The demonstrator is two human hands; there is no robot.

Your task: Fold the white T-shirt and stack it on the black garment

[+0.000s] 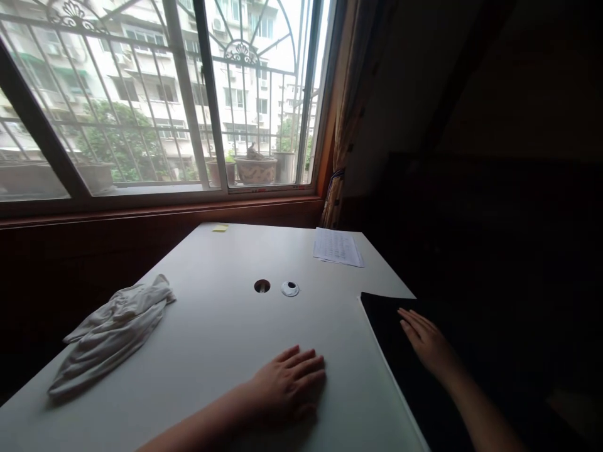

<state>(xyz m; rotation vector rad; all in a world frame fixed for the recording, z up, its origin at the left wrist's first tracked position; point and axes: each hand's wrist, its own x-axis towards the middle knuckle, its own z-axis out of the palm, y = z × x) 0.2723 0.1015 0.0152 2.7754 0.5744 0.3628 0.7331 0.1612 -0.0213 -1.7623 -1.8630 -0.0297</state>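
My left hand (291, 380) lies palm down on the white table (226, 314), its fingers stretched out and nothing in them. Over a black flat sheet or mat (387, 333) at the table's right side is my right hand (426, 339), fingers straight and close together. Whether that hand presses on the black surface or hovers just above it, I cannot tell. A crumpled pale cloth (115, 329) rests on the left part of the table. Beyond my left hand are a round hole (262, 286) in the tabletop and, beside it, a white ring-shaped cover (290, 289).
Printed papers (337, 247) lie near the table's far right corner. A yellow sticky note pad (220, 228) is at the far left corner. Behind the table stands a barred window (207, 100) with a potted plant (255, 168) outside, and a tied curtain (336, 188) hangs beside it.
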